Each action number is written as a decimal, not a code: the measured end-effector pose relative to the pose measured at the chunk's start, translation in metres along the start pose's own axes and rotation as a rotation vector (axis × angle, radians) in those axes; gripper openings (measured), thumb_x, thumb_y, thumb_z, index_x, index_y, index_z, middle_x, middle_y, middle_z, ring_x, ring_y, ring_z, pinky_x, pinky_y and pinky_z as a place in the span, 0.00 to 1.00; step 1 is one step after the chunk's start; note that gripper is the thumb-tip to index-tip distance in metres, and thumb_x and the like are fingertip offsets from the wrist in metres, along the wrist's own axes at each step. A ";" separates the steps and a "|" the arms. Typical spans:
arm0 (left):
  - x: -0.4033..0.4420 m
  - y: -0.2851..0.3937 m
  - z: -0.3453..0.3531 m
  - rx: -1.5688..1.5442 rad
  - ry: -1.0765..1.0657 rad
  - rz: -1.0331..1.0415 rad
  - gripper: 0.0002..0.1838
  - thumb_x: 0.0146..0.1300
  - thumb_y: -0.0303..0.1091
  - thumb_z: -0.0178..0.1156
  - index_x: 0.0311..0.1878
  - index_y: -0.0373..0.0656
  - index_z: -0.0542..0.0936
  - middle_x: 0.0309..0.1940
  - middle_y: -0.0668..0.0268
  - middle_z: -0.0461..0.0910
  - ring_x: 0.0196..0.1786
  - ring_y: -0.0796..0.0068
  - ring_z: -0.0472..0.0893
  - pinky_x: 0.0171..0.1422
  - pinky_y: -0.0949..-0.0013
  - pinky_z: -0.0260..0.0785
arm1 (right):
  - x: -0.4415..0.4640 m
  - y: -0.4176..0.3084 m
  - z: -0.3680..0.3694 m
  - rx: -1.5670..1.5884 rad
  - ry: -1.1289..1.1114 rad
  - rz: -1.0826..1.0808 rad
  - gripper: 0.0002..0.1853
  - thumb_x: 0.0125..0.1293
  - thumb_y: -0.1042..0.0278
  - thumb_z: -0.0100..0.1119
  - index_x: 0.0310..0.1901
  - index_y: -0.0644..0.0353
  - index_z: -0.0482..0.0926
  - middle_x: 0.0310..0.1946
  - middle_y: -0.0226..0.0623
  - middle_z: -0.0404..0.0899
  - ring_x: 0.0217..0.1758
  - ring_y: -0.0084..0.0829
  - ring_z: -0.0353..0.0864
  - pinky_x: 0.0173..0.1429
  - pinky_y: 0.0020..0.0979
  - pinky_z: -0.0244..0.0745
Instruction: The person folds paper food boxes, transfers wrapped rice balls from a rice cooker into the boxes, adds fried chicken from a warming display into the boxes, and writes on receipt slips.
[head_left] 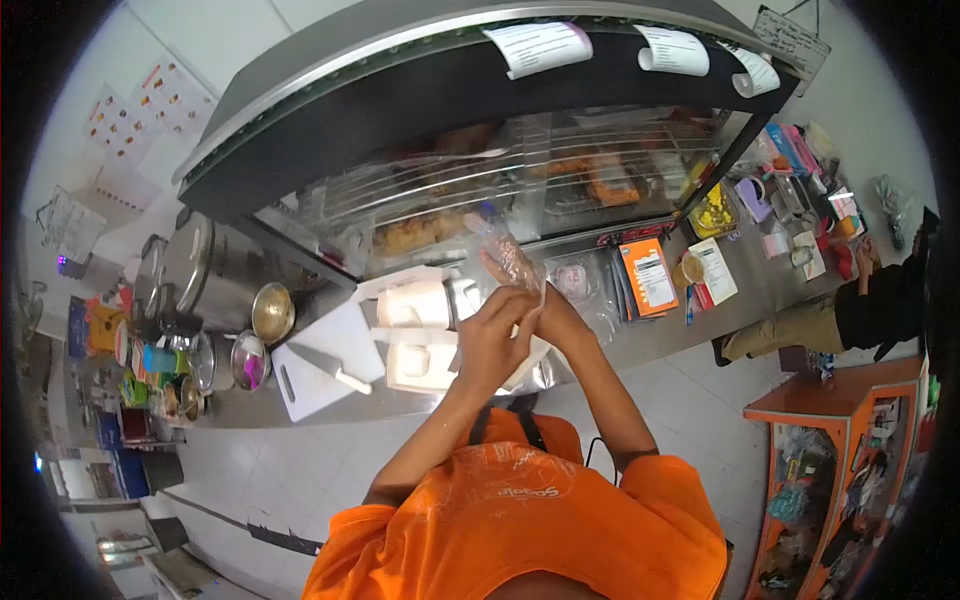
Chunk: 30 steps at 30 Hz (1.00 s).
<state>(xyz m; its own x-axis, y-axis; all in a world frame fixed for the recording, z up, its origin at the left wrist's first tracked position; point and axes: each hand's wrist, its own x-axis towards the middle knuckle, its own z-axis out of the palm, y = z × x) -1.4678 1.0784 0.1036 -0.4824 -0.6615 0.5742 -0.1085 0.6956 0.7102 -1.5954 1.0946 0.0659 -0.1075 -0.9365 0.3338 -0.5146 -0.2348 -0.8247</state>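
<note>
A clear plastic glove (528,272) covers my right hand (512,262), which points up toward the display case with its fingers stretched out. My left hand (495,335) is closed on the glove's loose cuff near my right wrist. Beneath my hands are white takeaway boxes (418,312) with their lids up, partly hidden by my left hand. A white cutting board (330,352) lies to the left, and a knife (328,367) with a pale handle rests on it.
A glass-fronted display case (420,190) with food on racks stands behind the counter. Pots (215,265) and bowls (272,312) are at the left. Orange-covered booklets (648,278) lie at the right. Another person (850,310) in dark clothing is at far right, near an orange cabinet (835,390).
</note>
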 end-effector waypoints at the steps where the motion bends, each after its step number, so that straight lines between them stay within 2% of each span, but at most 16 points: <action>1: 0.000 0.005 0.001 0.031 0.017 0.019 0.06 0.56 0.22 0.69 0.36 0.37 0.83 0.35 0.60 0.83 0.28 0.74 0.79 0.29 0.73 0.69 | 0.001 -0.003 0.005 -0.054 -0.005 0.012 0.32 0.61 0.71 0.63 0.70 0.51 0.71 0.75 0.49 0.58 0.74 0.50 0.63 0.74 0.40 0.62; 4: -0.036 0.003 0.004 0.068 0.176 0.257 0.15 0.51 0.24 0.73 0.43 0.38 0.82 0.37 0.59 0.80 0.32 0.69 0.78 0.33 0.70 0.69 | 0.008 0.005 0.017 0.085 0.178 -0.012 0.24 0.69 0.70 0.55 0.67 0.56 0.73 0.69 0.44 0.67 0.66 0.43 0.71 0.71 0.34 0.64; 5: -0.044 -0.006 0.005 0.101 0.211 0.207 0.18 0.50 0.25 0.73 0.46 0.38 0.81 0.38 0.59 0.79 0.33 0.68 0.77 0.34 0.69 0.69 | 0.010 0.006 0.018 0.166 0.228 -0.002 0.21 0.72 0.69 0.52 0.66 0.58 0.73 0.67 0.42 0.71 0.63 0.40 0.74 0.70 0.32 0.64; 6: -0.052 -0.019 0.003 0.134 0.240 0.159 0.21 0.49 0.25 0.74 0.48 0.38 0.80 0.38 0.58 0.78 0.34 0.68 0.75 0.36 0.69 0.68 | 0.011 0.009 0.023 0.452 0.231 0.165 0.20 0.74 0.69 0.49 0.65 0.60 0.74 0.67 0.41 0.71 0.64 0.38 0.74 0.71 0.31 0.64; 8: -0.045 -0.035 -0.004 0.173 0.285 0.025 0.27 0.49 0.25 0.74 0.54 0.39 0.77 0.40 0.57 0.74 0.34 0.69 0.70 0.37 0.71 0.65 | 0.010 0.005 0.039 0.778 0.285 0.284 0.21 0.77 0.68 0.41 0.66 0.65 0.70 0.68 0.41 0.70 0.69 0.36 0.71 0.74 0.32 0.61; 9: -0.033 -0.035 -0.007 0.109 0.293 -0.138 0.23 0.51 0.26 0.75 0.51 0.40 0.79 0.40 0.56 0.79 0.35 0.65 0.76 0.38 0.68 0.70 | 0.010 0.003 0.048 0.939 0.330 0.340 0.21 0.78 0.68 0.37 0.67 0.67 0.68 0.68 0.41 0.70 0.71 0.35 0.69 0.76 0.33 0.60; 11: -0.022 -0.054 -0.007 0.101 0.273 -0.077 0.15 0.53 0.24 0.73 0.45 0.39 0.82 0.40 0.56 0.81 0.38 0.67 0.79 0.40 0.69 0.72 | 0.019 -0.026 0.043 1.282 0.352 0.290 0.23 0.77 0.71 0.35 0.70 0.68 0.64 0.70 0.43 0.68 0.74 0.36 0.66 0.78 0.34 0.58; 14: -0.019 -0.061 -0.008 0.099 0.278 -0.095 0.07 0.55 0.21 0.70 0.38 0.37 0.83 0.36 0.58 0.84 0.38 0.69 0.82 0.40 0.70 0.73 | 0.024 -0.007 0.052 1.168 0.371 0.042 0.26 0.73 0.77 0.45 0.73 0.59 0.60 0.71 0.41 0.64 0.75 0.35 0.63 0.75 0.33 0.63; 17: -0.029 -0.052 -0.005 -0.037 0.253 -0.095 0.05 0.56 0.20 0.69 0.36 0.36 0.83 0.33 0.59 0.84 0.32 0.70 0.81 0.38 0.70 0.73 | 0.031 -0.010 0.045 0.964 0.499 0.103 0.23 0.73 0.73 0.52 0.69 0.56 0.66 0.64 0.39 0.70 0.67 0.29 0.70 0.62 0.26 0.70; 18: -0.033 -0.054 0.002 -0.116 0.267 -0.131 0.03 0.58 0.23 0.69 0.35 0.40 0.85 0.30 0.62 0.84 0.32 0.74 0.80 0.34 0.72 0.68 | 0.033 -0.004 0.043 0.868 0.520 0.149 0.21 0.73 0.72 0.54 0.66 0.56 0.70 0.60 0.37 0.73 0.63 0.27 0.72 0.58 0.24 0.70; 20: -0.036 -0.055 0.005 -0.114 0.231 -0.111 0.03 0.58 0.23 0.69 0.35 0.39 0.85 0.30 0.62 0.84 0.31 0.75 0.79 0.35 0.72 0.68 | 0.037 0.013 0.039 0.623 0.532 0.242 0.15 0.73 0.69 0.56 0.59 0.57 0.75 0.52 0.34 0.77 0.55 0.24 0.75 0.50 0.21 0.70; 23: -0.042 -0.053 0.003 -0.166 0.159 -0.176 0.02 0.59 0.23 0.69 0.34 0.39 0.84 0.31 0.63 0.84 0.30 0.78 0.76 0.36 0.74 0.68 | 0.024 0.013 0.033 0.568 0.445 0.360 0.12 0.74 0.58 0.58 0.47 0.59 0.82 0.44 0.31 0.81 0.48 0.21 0.77 0.50 0.22 0.69; 25: -0.048 -0.057 0.002 -0.179 0.146 -0.179 0.02 0.61 0.23 0.68 0.35 0.38 0.84 0.31 0.64 0.84 0.29 0.80 0.74 0.35 0.75 0.67 | 0.023 0.010 0.045 0.669 0.436 0.289 0.16 0.75 0.54 0.57 0.49 0.59 0.81 0.47 0.32 0.81 0.50 0.21 0.76 0.52 0.23 0.69; 26: -0.052 -0.059 0.000 -0.196 0.166 -0.205 0.02 0.61 0.23 0.68 0.35 0.38 0.83 0.30 0.65 0.83 0.29 0.80 0.74 0.35 0.75 0.67 | 0.023 0.010 0.053 0.661 0.458 0.189 0.19 0.75 0.54 0.54 0.46 0.64 0.80 0.43 0.40 0.80 0.47 0.32 0.76 0.54 0.32 0.69; 29: -0.062 -0.068 -0.012 -0.215 0.213 -0.270 0.02 0.62 0.24 0.67 0.35 0.38 0.83 0.28 0.66 0.82 0.27 0.83 0.72 0.33 0.77 0.65 | 0.016 -0.005 0.067 0.508 0.398 0.221 0.19 0.75 0.54 0.51 0.51 0.63 0.80 0.47 0.41 0.80 0.53 0.33 0.75 0.60 0.34 0.68; 30: -0.066 -0.070 -0.017 -0.210 0.203 -0.280 0.02 0.63 0.24 0.67 0.35 0.38 0.83 0.28 0.67 0.81 0.27 0.84 0.71 0.32 0.77 0.64 | 0.008 0.013 0.081 0.631 0.353 0.262 0.24 0.77 0.49 0.47 0.56 0.64 0.79 0.54 0.41 0.79 0.58 0.35 0.73 0.66 0.33 0.63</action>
<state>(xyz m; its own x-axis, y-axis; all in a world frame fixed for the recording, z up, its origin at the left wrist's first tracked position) -1.4141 1.0687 0.0232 -0.2753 -0.8739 0.4007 -0.0213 0.4222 0.9062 -1.5341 1.0629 0.0207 -0.4785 -0.8684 0.1303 0.1364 -0.2201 -0.9659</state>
